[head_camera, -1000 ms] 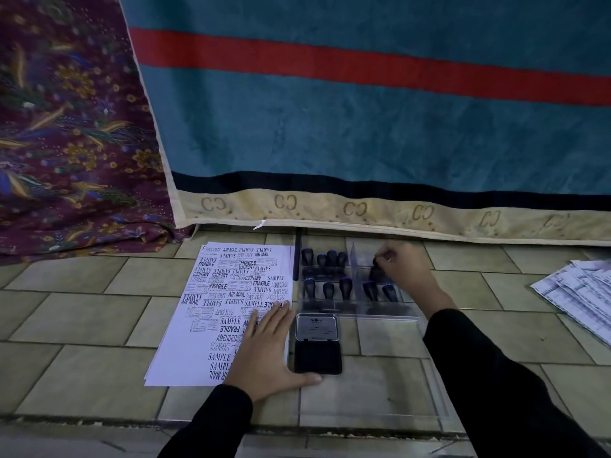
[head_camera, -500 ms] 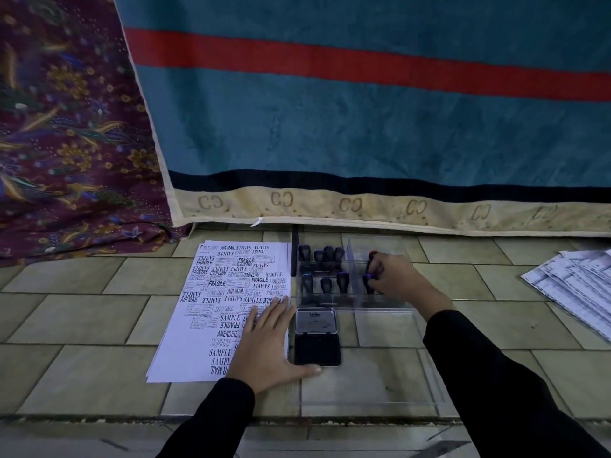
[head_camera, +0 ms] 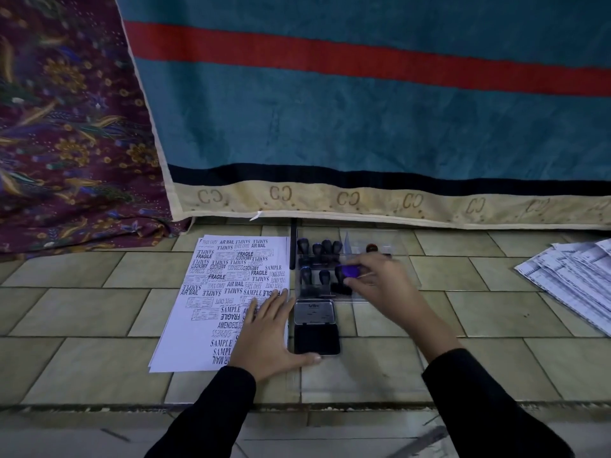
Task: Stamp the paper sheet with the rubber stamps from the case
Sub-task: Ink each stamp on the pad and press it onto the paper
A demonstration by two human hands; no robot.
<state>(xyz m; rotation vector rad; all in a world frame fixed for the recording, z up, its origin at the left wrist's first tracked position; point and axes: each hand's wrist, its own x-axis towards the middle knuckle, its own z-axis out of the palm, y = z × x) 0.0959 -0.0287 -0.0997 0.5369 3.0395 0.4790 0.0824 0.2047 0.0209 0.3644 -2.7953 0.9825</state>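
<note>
A white paper sheet [head_camera: 211,312], crowded with dark stamped words, lies on the tiled floor left of centre. My left hand [head_camera: 267,332] lies flat on its lower right part, thumb by the open black ink pad [head_camera: 316,338]. Behind the pad stands a clear plastic case [head_camera: 390,239] with several dark-handled stamps [head_camera: 319,247] upright in it. My right hand [head_camera: 380,282] grips one rubber stamp [head_camera: 345,276] with a purple-blue handle, tilted over the case's front row.
A teal hanging cloth with a red stripe [head_camera: 363,110] drops to the floor just behind the case. Patterned maroon fabric [head_camera: 66,127] fills the left. A fan of stamped sheets [head_camera: 572,279] lies at the right edge. A floor ledge [head_camera: 297,408] runs near me.
My right hand moved from the case's back right toward the front row and now holds a purple-handled stamp lifted and tilted. My left hand stayed on the paper.
</note>
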